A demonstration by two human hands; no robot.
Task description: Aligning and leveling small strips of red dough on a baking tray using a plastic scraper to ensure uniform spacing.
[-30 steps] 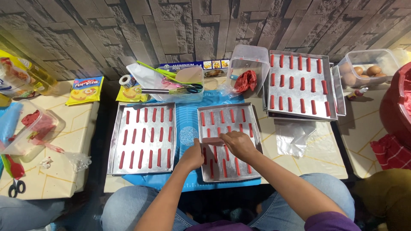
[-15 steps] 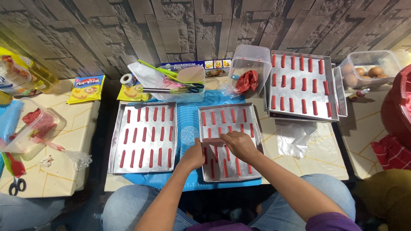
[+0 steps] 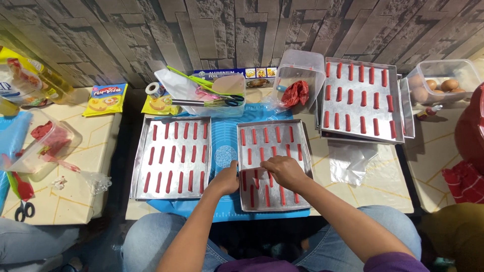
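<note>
The middle metal tray point(image 3: 297, 132) lies on a blue mat point(image 3: 223, 151) and holds rows of short red dough sticks point(image 3: 277, 134). My left hand point(image 3: 226, 179) grips the tray's left edge, thumb on the rim. My right hand point(image 3: 283, 171) is over the tray's lower half with its fingers bent down onto the sticks. The hand hides whether a stick is pinched between them. A second tray point(image 3: 143, 160) to the left and a third tray point(image 3: 398, 113) at the back right are filled with the same red sticks.
Behind the trays are a clear tub of red dough point(image 3: 298, 85), a container with scissors and a spatula point(image 3: 217, 93), and a foil box point(image 3: 234, 72). A tub of eggs point(image 3: 443, 83) sits far right. A plastic sheet point(image 3: 350, 163) lies right of the mat. Left are yellow packets point(image 3: 106, 99) and scissors point(image 3: 22, 211).
Both hands stay on the middle tray. My right hand's fingers have shifted slightly over the sticks.
</note>
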